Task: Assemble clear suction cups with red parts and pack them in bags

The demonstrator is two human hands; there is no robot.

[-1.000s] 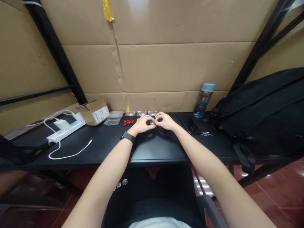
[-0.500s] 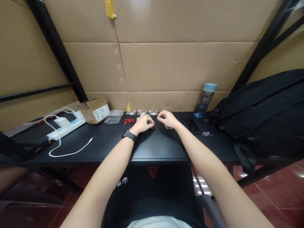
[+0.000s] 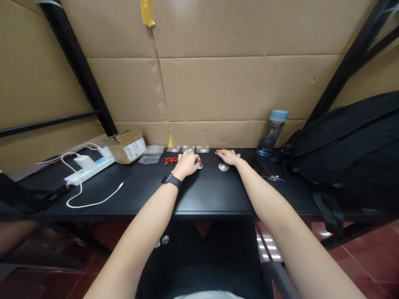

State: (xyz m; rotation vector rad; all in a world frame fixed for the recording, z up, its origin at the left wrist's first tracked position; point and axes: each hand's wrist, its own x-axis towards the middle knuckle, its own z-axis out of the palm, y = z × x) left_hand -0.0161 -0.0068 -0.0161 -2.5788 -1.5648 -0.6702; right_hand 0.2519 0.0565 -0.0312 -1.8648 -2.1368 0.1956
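My left hand (image 3: 188, 164) is closed, with thumb and fingers pinched at a small round clear disc (image 3: 200, 166) that has a red bit at its top. The fingers partly hide this disc. My right hand (image 3: 229, 156) reaches forward, palm down and fingers stretched out, its fingertips at another small disc with a red spot (image 3: 217, 152). A shiny clear disc (image 3: 223, 167) lies on the black table just below that hand. Several small red pieces (image 3: 171, 160) are heaped left of my left hand. Behind it, bagged discs with red centres (image 3: 203, 149) stand in a row.
Clear plastic bags (image 3: 151, 154) lie beside an open cardboard box (image 3: 127, 145). At the left are a white power strip (image 3: 90, 170) and a loose white cable (image 3: 96, 203). A water bottle (image 3: 272, 133), a keyring (image 3: 275, 178) and a black backpack (image 3: 349, 153) are at the right.
My right hand has gone from a pinch to stretched fingers, uncovering the clear disc below it. My left hand stays at its disc. The view has shifted slightly.
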